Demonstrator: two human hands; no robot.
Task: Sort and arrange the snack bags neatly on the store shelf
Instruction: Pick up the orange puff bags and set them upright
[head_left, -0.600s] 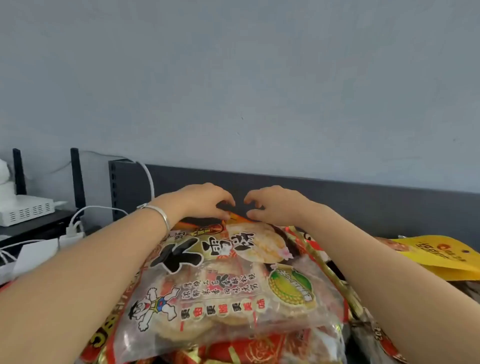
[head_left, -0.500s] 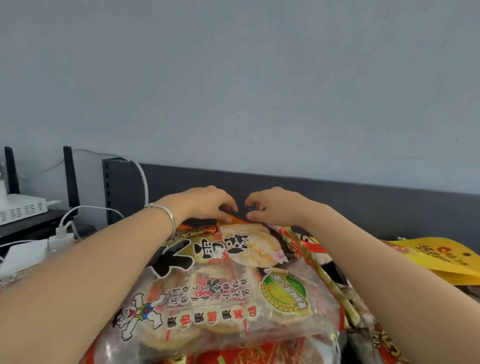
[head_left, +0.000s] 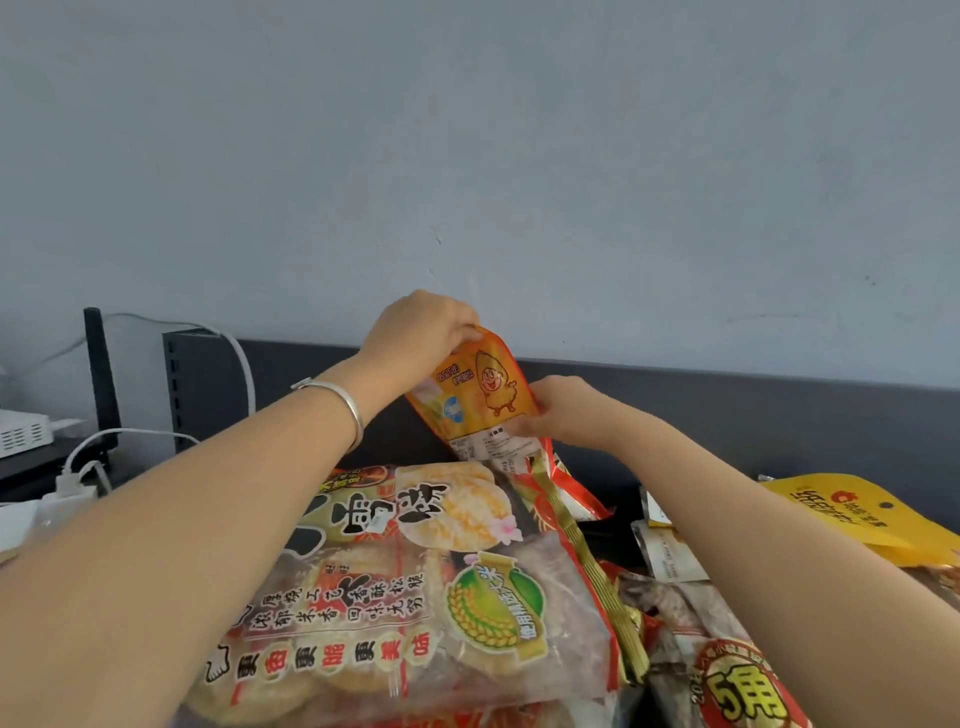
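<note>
A small orange snack bag (head_left: 480, 397) with a cartoon corn figure is held up above the pile, in front of the dark shelf back panel (head_left: 727, 415). My left hand (head_left: 418, 332) grips its top edge. My right hand (head_left: 563, 410) pinches its lower right side. Below lies a large clear rice-cracker bag (head_left: 415, 587) with black characters on top of a heap of red snack bags. A yellow bag (head_left: 857, 514) lies at the right, and a grey bag with a yellow "5" (head_left: 727, 670) sits at the bottom right.
A grey wall rises behind the shelf. At the left stand a white router (head_left: 21, 431) with black antennas (head_left: 101, 374), white cables (head_left: 234, 358) and a white power adapter (head_left: 67, 493). A small white-labelled packet (head_left: 667, 551) lies under my right forearm.
Both hands were low at the far edge of the rice-cracker bag. They have lifted, and the small orange bag has come up from behind the pile between them.
</note>
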